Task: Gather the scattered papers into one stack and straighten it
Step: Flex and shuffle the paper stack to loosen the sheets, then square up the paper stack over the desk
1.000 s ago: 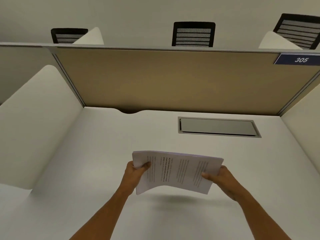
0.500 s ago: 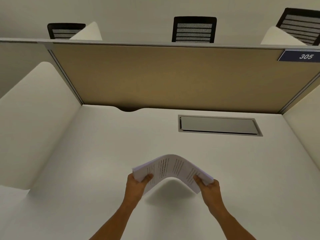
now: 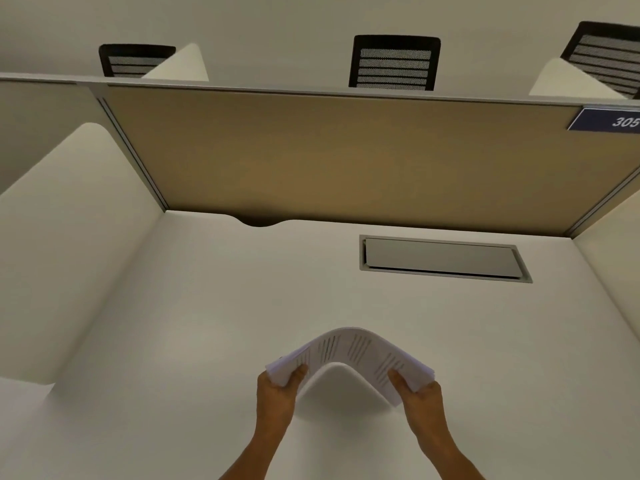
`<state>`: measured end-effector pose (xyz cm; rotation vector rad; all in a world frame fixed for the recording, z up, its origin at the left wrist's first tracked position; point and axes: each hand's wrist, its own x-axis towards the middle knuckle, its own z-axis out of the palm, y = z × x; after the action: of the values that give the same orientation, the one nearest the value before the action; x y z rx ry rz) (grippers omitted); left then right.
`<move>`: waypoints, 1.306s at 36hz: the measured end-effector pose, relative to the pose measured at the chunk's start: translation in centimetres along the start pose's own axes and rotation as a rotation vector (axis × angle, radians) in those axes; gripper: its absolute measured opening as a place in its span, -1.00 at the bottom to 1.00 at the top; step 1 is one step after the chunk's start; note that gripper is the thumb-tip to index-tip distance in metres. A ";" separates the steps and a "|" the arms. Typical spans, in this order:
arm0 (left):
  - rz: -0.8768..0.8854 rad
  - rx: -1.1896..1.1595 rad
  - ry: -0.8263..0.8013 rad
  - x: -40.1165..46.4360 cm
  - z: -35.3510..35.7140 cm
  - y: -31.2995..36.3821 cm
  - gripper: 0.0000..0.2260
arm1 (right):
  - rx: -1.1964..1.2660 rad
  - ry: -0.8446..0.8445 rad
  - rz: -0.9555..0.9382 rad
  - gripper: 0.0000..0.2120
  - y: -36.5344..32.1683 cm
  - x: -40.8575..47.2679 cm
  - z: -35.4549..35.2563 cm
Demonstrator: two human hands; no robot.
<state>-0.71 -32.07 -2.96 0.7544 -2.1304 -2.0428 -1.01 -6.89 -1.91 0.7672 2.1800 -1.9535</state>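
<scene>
Gripping the stack's [image 3: 349, 351] left end, the left hand [image 3: 277, 398] has its thumb on top and fingers beneath. The papers arch upward in the middle, held above the desk [image 3: 194, 323], printed side up. The right hand [image 3: 420, 401] grips the right end the same way, thumb on the print.
</scene>
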 end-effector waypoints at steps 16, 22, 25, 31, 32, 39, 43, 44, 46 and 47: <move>0.043 0.014 -0.038 -0.1 -1.2 -1.0 -0.65 | -0.020 0.017 0.020 -0.92 1.1 0.0 0.9; -0.033 0.036 -0.023 -0.9 -0.7 -1.7 -0.65 | -0.023 -0.011 0.059 -0.84 1.6 -0.1 1.7; -0.094 0.027 0.014 -0.5 -0.7 -1.7 -0.73 | -0.068 -0.039 0.076 -0.94 1.4 0.5 1.6; -0.169 0.110 -0.123 1.3 -2.4 -0.2 -0.75 | -0.251 -0.219 -0.044 -0.80 -1.8 3.2 0.1; -0.170 0.116 -0.166 1.5 -2.7 0.0 -0.75 | -0.267 -0.260 -0.060 -0.77 -2.6 3.6 -0.2; -0.197 0.089 -0.270 2.0 -4.9 1.5 -0.69 | -0.235 -0.533 -0.007 -0.69 -6.4 4.2 -1.6; -0.237 -0.009 -0.322 1.8 -6.1 2.0 -0.55 | -0.213 -0.595 -0.001 -0.59 -7.7 3.5 -1.5; -0.246 -0.020 -0.327 1.7 -6.3 2.2 -0.51 | -0.207 -0.604 -0.001 -0.58 -8.0 3.4 -1.5; -0.238 0.025 -0.270 1.6 -6.6 2.7 -0.43 | -0.204 -0.621 -0.005 -0.58 -8.6 3.0 -1.4; -0.207 0.085 -0.214 1.7 -6.7 3.0 -0.36 | -0.215 -0.634 -0.014 -0.59 -8.9 2.9 -1.4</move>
<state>-0.37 -38.94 0.11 0.8344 -2.3561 -2.2392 -7.06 -5.14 5.15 0.0736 1.9402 -1.6239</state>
